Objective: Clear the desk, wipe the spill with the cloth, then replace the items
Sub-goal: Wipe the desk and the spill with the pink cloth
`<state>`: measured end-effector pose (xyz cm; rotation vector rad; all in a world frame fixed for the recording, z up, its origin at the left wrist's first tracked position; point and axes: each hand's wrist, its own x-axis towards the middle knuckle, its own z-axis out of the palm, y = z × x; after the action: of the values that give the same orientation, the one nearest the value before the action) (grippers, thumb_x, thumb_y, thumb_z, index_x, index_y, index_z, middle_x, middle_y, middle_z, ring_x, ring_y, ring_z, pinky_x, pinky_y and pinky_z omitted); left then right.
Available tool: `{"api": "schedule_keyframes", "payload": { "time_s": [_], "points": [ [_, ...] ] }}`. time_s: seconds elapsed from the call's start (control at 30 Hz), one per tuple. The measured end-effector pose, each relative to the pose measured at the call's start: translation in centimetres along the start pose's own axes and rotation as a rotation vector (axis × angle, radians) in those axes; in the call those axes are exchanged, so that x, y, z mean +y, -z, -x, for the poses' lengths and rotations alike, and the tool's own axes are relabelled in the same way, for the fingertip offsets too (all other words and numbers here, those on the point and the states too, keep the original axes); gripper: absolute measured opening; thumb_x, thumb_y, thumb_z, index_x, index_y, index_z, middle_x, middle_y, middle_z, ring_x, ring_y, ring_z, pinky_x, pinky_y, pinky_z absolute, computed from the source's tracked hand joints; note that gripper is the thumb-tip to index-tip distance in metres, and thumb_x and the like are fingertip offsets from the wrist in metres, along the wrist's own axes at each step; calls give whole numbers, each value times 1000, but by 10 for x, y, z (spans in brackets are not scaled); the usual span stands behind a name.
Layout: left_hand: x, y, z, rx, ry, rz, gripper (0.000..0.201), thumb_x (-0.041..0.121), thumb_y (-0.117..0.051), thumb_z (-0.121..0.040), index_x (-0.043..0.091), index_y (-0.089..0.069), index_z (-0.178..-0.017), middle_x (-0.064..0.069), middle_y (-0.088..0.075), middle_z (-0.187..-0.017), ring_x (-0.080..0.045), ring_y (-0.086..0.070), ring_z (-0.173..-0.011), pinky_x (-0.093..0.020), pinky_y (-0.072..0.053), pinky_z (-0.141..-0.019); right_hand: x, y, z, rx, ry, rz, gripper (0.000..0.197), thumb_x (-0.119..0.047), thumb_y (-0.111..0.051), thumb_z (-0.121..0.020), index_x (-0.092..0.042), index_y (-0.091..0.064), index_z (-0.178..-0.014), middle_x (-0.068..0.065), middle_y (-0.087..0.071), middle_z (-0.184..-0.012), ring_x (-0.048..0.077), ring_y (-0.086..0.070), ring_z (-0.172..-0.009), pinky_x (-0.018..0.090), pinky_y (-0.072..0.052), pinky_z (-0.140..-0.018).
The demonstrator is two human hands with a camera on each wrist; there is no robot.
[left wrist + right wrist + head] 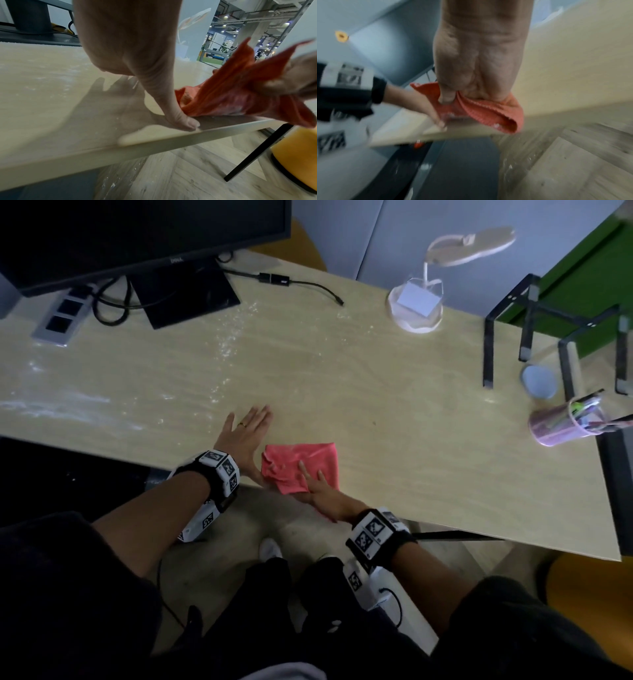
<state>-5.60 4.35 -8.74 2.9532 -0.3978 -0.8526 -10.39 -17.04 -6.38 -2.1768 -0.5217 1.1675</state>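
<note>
A red cloth (301, 457) lies bunched at the near edge of the pale wooden desk (394, 412). My right hand (318, 491) lies on its near side with fingers stretched over it. In the right wrist view the right hand (479, 54) has its thumb dug into the cloth (488, 112), pinching it at the desk edge. My left hand (245, 433) rests flat on the desk just left of the cloth, fingers straight. Its thumb (180, 119) touches the desk beside the cloth (240, 88). Whitish spill streaks (229, 340) run across the middle and left of the desk.
A monitor (137, 234) on its stand, cables and a power strip (61, 316) sit at the back left. A white desk lamp (416, 306) stands at the back. A black laptop stand (548, 316), a grey cup (539, 381) and a pink pen holder (561, 424) crowd the right end.
</note>
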Motion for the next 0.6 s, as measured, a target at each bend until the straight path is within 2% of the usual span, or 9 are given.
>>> {"api": "schedule_keyframes", "payload": {
  "time_s": [0.03, 0.07, 0.1, 0.17, 0.23, 0.33, 0.47, 0.53, 0.6],
  "points": [
    [-1, 0, -1, -5, -17, 1, 156, 80, -70, -42, 11, 22, -147, -1, 26, -156, -20, 19, -146, -55, 2, -117, -3, 12, 7, -24, -34, -168, 46, -24, -39, -100, -14, -30, -144, -2, -42, -146, 17, -39, -134, 34, -34, -111],
    [-3, 1, -2, -11, -36, 7, 157, 81, -69, -40, 12, 23, -147, -1, 27, -156, -20, 20, -146, -55, 3, -117, -2, 23, 10, -38, -48, -348, 36, -23, -41, -99, -12, -43, -133, -7, -65, -118, 9, -60, -105, 24, -48, -91],
    [-5, 2, -3, -14, -54, 17, 157, 82, -69, -40, 13, 24, -147, 0, 27, -156, -19, 21, -145, -55, 4, -117, -2, 35, 13, -55, -53, -499, 29, -25, -44, -98, -11, -51, -123, -8, -67, -96, 7, -62, -83, 20, -51, -77],
    [-9, 6, -7, -10, -74, 37, 156, 82, -68, -42, 14, 25, -147, 1, 28, -156, -18, 22, -145, -55, 7, -117, 7, 57, 11, -107, -98, -771, 29, -34, -52, -91, -10, -58, -106, 1, -66, -86, 13, -62, -69, 25, -52, -70],
    [-10, 11, -11, -1, -74, 51, 153, 82, -66, -45, 15, 25, -147, 2, 29, -155, -18, 22, -145, -54, 8, -117, 16, 82, 9, -146, -155, -1064, 33, -34, -55, -85, -5, -59, -101, 7, -70, -85, 18, -68, -70, 28, -57, -71],
    [-10, 19, -20, 10, -40, 77, 145, 81, -64, -52, 15, 23, -147, 1, 28, -156, -18, 21, -145, -52, 9, -116, 27, 115, 8, -52, -148, -1276, 30, -29, -56, -86, -4, -60, -101, 9, -70, -87, 23, -70, -76, 34, -57, -79],
    [-8, 24, -31, -11, 2, 110, 143, 75, -69, -55, 15, 20, -149, 2, 26, -156, -18, 18, -146, -52, 7, -117, 56, 133, -4, 218, -269, -1178, 22, -26, -50, -92, -7, -60, -95, 8, -69, -87, 21, -68, -74, 33, -57, -74],
    [-7, 20, -34, -13, 11, 103, 143, 75, -69, -54, 15, 20, -149, 2, 28, -156, -18, 19, -146, -52, 7, -116, 72, 135, -8, 396, -332, -900, 17, -21, -48, -95, -9, -60, -93, 15, -67, -98, 21, -63, -76, 31, -52, -73],
    [-8, 16, -35, 7, 10, 104, 144, 76, -68, -52, 15, 18, -149, 3, 28, -156, -18, 20, -146, -52, 7, -116, 82, 136, -6, 562, -405, -587, 14, -19, -50, -93, -9, -59, -95, 16, -63, -99, 23, -58, -80, 29, -46, -69]
  ]
}}
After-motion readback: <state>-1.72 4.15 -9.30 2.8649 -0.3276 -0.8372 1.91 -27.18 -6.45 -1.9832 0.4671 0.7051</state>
